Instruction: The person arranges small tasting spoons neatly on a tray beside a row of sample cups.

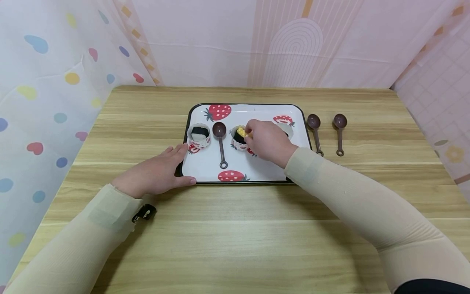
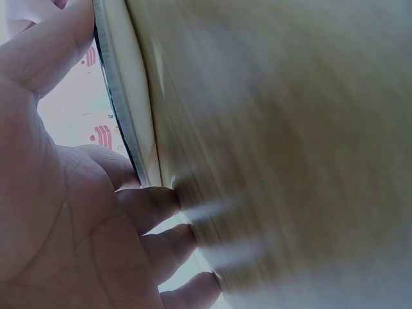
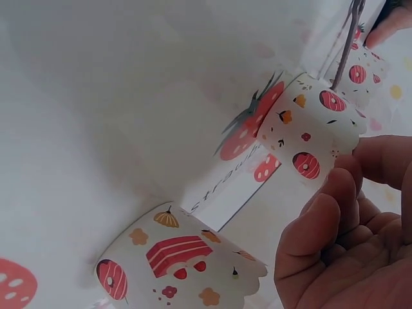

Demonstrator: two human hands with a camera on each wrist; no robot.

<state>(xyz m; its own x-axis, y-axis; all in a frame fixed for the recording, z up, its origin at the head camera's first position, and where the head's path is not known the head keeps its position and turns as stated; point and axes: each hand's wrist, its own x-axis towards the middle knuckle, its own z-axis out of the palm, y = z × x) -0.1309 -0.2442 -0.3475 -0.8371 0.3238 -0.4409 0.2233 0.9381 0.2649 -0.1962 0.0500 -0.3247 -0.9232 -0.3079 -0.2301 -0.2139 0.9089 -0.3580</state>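
A white tray [image 1: 264,171] with a black rim and strawberry prints lies on the table. Along its left front corner rests my left hand [image 1: 158,171], fingers spread and thumb on the front rim. My right hand [image 1: 269,141] has thumb and fingers at the middle paper cup [image 1: 240,146], pinching the sushi piece [image 1: 240,132] with yellow topping and a black band. In the right wrist view, fingertips reach over that cup's [image 3: 309,122] scalloped rim. A left paper cup [image 1: 200,143] holds a white and black rice piece [image 1: 200,132]. My right hand partly hides another cup [image 1: 288,130].
A brown measuring spoon [image 1: 219,130] lies on the tray between the left and middle cups. Two more brown spoons, one nearer [image 1: 313,122] and one farther right [image 1: 340,121], lie right of the tray. Patterned cloths [image 1: 205,45] hang behind and beside the wooden table [image 1: 235,245].
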